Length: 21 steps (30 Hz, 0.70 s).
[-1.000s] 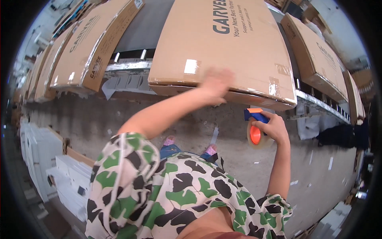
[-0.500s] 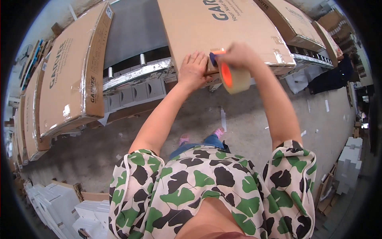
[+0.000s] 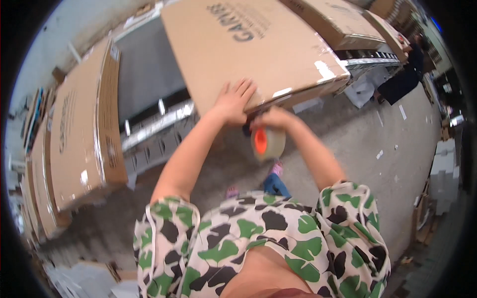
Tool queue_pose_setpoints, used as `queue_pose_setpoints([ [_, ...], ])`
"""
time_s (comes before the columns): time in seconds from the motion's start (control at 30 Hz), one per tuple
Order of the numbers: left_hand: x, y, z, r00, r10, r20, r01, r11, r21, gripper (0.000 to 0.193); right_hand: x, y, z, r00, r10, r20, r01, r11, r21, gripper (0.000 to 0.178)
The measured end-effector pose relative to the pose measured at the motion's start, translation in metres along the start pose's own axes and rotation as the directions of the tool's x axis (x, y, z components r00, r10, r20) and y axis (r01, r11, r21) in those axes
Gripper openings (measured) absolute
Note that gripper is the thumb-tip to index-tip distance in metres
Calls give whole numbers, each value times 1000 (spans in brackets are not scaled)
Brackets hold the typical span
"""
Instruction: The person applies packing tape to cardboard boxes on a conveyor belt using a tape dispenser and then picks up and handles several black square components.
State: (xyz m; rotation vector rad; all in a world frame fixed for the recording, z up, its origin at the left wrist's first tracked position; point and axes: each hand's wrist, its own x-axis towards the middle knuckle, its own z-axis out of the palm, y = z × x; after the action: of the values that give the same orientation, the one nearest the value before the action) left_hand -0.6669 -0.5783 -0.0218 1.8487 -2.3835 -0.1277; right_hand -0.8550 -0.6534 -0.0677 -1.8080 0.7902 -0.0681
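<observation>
A large flat cardboard box lies on a roller conveyor in front of me. My left hand rests flat on the box's near edge, fingers spread. Just to its right, my right hand grips a tape dispenser with a clear roll on an orange core, held at the box's front edge and hanging below my fingers. Strips of clear tape show on the box's right corner.
More flat cardboard boxes lie on the conveyor to the left and at the far right. A person in dark clothes is at the upper right. White foam pieces stand at the right, and scraps dot the concrete floor.
The view has swung so the box sits more to the right. My right hand brought the tape dispenser down from the box top to its front edge; my left hand stays pressed on the box.
</observation>
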Motion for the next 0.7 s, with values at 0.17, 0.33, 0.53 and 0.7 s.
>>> queue_pose_setpoints([
  [0.17,-4,22,-12,981,-184,-59,187,980,63,108,-80,77,-20,982,190,-4,-184,955,233,35],
  [0.33,132,87,-21,981,21,-195,-29,999,-36,59,-150,186,-131,842,402,-360,172,433,885,32],
  [0.53,323,183,12,878,261,-400,-341,929,-143,38,-162,220,-321,820,351,-452,453,84,888,43],
  [0.7,369,186,44,924,201,-325,-301,907,-295,36,-118,254,-452,947,186,-261,230,174,958,41],
])
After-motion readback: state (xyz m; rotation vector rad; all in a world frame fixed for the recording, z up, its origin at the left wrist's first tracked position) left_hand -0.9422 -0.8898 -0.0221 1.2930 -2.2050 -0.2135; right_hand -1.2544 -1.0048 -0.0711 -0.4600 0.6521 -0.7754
